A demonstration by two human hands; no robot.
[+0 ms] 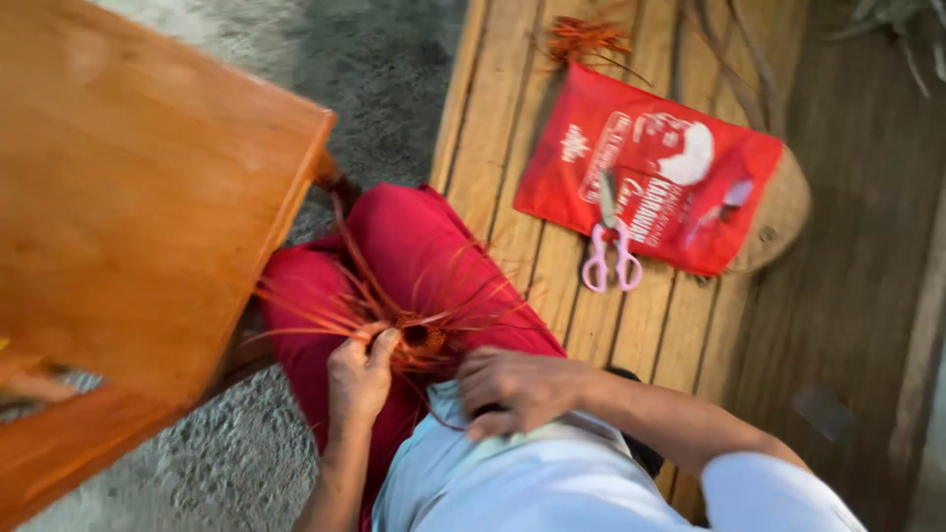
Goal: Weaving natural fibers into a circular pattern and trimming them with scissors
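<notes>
A large orange-brown wooden bench (138,197) fills the left, beside a slatted pale wooden platform (680,325). On the platform lies a flat red plastic bag (645,167), with pink-handled scissors (611,251) resting across its lower edge. On the person's lap, over red trousers (424,246), sits a small bundle of thin reddish-brown fibre strands (409,330), splayed outward. The left hand (360,374) is pinched closed on the bundle's woven centre; the right hand (517,389) rests curled just beside it, its grip unclear. The strands look light, springy and brittle, best held at the bound centre.
</notes>
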